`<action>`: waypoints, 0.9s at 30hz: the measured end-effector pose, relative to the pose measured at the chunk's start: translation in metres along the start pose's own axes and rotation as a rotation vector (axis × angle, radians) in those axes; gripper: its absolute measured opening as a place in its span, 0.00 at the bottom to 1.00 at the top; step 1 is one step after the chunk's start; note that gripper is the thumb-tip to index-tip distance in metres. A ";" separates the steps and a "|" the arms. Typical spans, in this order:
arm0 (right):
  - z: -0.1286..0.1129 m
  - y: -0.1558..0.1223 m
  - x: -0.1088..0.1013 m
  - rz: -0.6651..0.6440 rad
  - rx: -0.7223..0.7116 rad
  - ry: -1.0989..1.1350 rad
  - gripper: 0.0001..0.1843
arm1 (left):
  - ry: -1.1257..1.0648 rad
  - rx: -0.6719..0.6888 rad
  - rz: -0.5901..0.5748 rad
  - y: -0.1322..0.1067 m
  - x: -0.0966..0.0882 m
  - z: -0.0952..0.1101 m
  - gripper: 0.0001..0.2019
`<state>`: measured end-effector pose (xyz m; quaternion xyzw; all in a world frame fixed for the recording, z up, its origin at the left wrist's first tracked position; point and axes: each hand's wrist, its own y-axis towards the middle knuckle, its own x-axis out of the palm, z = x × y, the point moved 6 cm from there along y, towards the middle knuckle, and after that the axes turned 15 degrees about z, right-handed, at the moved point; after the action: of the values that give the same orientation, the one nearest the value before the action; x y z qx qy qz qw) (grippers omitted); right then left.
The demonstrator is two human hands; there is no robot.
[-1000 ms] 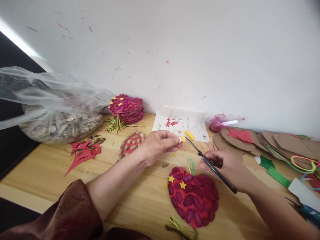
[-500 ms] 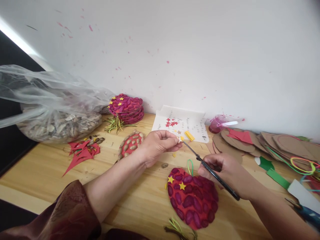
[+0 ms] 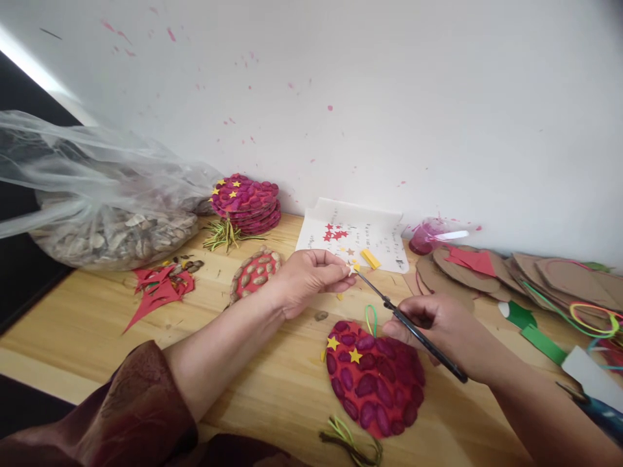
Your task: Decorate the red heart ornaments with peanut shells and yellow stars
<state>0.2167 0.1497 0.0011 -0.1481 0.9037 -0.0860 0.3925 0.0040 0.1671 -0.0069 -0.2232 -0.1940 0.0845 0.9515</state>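
Observation:
Between the thumb and fingers of my left hand (image 3: 318,279) a small piece of yellow paper (image 3: 357,266) with a pale side is pinched. My right hand (image 3: 438,331) grips dark scissors (image 3: 403,318), whose blade tips touch the paper. Below my hands lies a red round decoration (image 3: 374,383) covered in purple-dyed shells or seeds, with two yellow stars (image 3: 355,356) near its left edge and a green-yellow loop (image 3: 372,319) on top. Past my hands, small red stars (image 3: 335,232) and a folded yellow strip (image 3: 370,259) rest on a written paper sheet (image 3: 311,222).
A plastic bag of shells (image 3: 117,233) stands left, near red paper scraps (image 3: 160,292). Behind are stacked purple decorations (image 3: 246,204). An undyed decoration (image 3: 256,272) lies by my left forearm. Right are a pink cup (image 3: 424,237), cardboard discs (image 3: 545,279) and other scissors (image 3: 596,408).
The view has shifted slightly. Both hands keep nearly the same pose, with the scissors' blades still at the yellow paper.

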 end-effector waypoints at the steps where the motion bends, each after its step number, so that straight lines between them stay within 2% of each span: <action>1: 0.000 0.000 0.000 0.002 -0.003 -0.007 0.18 | 0.004 -0.001 0.001 0.000 0.000 0.000 0.10; 18: -0.001 0.000 0.000 0.006 -0.013 -0.018 0.19 | 0.026 0.010 0.000 0.002 -0.001 -0.003 0.12; 27: 0.000 0.002 0.000 0.004 -0.009 -0.018 0.18 | 0.021 -0.001 0.017 0.000 0.000 0.000 0.09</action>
<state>0.2158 0.1516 0.0003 -0.1487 0.9008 -0.0799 0.4002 0.0039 0.1672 -0.0071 -0.2261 -0.1821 0.0900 0.9527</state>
